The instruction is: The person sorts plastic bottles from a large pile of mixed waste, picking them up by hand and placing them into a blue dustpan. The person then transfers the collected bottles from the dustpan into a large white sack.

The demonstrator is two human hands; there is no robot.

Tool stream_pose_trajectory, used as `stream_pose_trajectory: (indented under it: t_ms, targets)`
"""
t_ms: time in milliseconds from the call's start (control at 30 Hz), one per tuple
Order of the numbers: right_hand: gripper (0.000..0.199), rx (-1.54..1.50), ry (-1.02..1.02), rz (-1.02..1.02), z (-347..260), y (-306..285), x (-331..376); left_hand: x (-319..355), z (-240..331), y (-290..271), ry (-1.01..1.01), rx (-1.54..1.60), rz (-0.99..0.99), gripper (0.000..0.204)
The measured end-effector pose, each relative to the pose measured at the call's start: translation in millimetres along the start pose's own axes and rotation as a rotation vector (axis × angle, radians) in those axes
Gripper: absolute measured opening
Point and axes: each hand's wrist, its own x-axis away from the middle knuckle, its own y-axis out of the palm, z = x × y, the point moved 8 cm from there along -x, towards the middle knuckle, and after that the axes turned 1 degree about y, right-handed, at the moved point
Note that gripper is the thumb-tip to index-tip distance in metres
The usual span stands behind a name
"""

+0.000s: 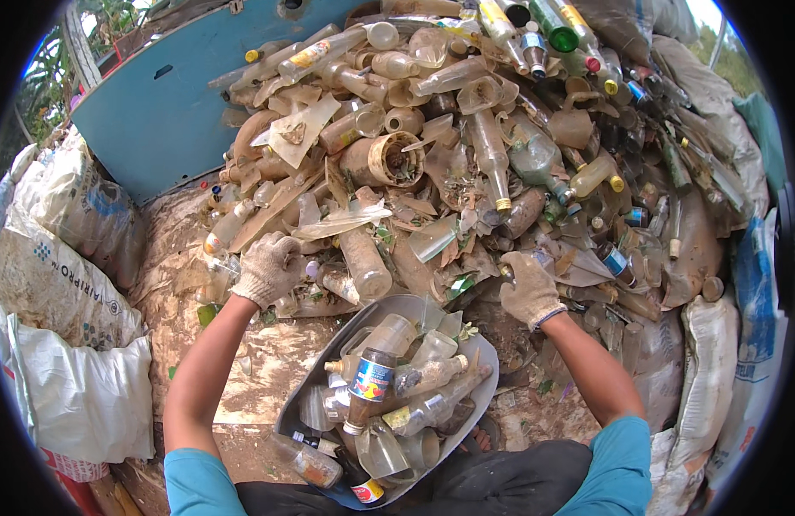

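My left hand (271,269), in a knitted work glove, is at the near left edge of a heap of glass. Its fingers curl down beside a small bottle with a purple cap (312,270); whatever they grip is hidden. At the heap's near right side is my gloved right hand (531,292), fingers closed around something too small to make out. Between my forearms, a grey plastic tub (488,361) holds several bottles, jars and broken pieces. A brown bottle with a blue label (370,378) lies on top of them. A dusty clear jar (365,267) lies just beyond the tub.
The heap of dusty bottles, jars and jagged shards, including a flat broken pane (301,131), rises ahead. A blue metal panel (174,103) stands behind it. White woven sacks (79,387) line the left, with more sacks (709,370) at the right. Dirty ground (191,241) shows at left.
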Motion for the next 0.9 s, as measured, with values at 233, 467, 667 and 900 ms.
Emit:
stream_pose_trajectory:
  t_ms: [233,467,667,900]
  targets:
    - [0.053,0.131,0.121,0.173,18,-3,-11,88,-81,-24,-0.177,-0.045,0.131,0.015]
    - [0.049,0.258,0.233,-0.078,20,8,-32,132,-70,-9,0.053,-0.241,0.019,0.031]
    - [0.051,0.423,0.294,-0.304,-18,-11,-34,121,-42,63,0.066,-0.486,0.026,0.048]
    - [0.03,0.401,-0.298,-0.124,-192,-53,-25,111,-87,77,0.044,-0.434,-0.107,0.069]
